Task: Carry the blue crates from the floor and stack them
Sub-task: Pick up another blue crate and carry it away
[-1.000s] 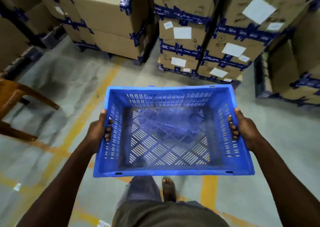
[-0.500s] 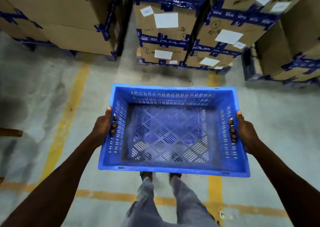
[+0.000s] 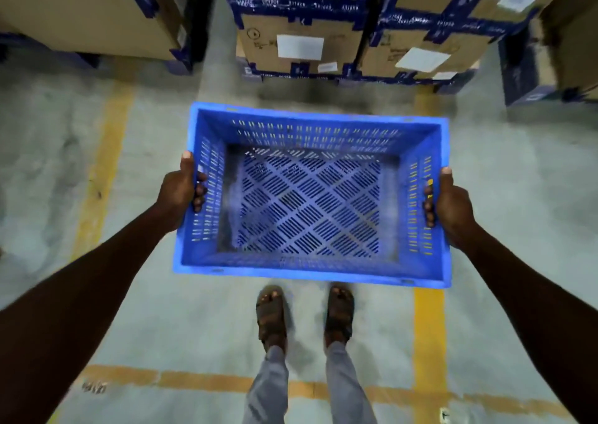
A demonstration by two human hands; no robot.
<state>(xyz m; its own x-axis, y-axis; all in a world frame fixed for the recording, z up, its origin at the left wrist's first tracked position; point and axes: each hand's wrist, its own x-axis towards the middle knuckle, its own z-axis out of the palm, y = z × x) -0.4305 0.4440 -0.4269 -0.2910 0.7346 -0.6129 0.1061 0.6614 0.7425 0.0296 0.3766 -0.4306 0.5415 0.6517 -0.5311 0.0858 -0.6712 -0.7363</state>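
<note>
An empty blue crate (image 3: 310, 261) with slotted walls and a lattice floor hangs level in front of me, above the concrete floor. My left hand (image 3: 179, 193) grips its left short wall, thumb on the rim and fingers through the handle slot. My right hand (image 3: 449, 202) holds the right short wall the same way. No other blue crate is in view.
Stacks of cardboard boxes (image 3: 301, 32) bound with blue tape stand on pallets straight ahead, with more boxes at the left (image 3: 87, 12) and right (image 3: 566, 35). Yellow floor lines (image 3: 103, 171) run along both sides and across behind my sandalled feet (image 3: 271, 313).
I have walked forward with the crate: the boxes ahead are closer and larger, the wooden furniture at the left has left the view, and both feet now stand side by side.
</note>
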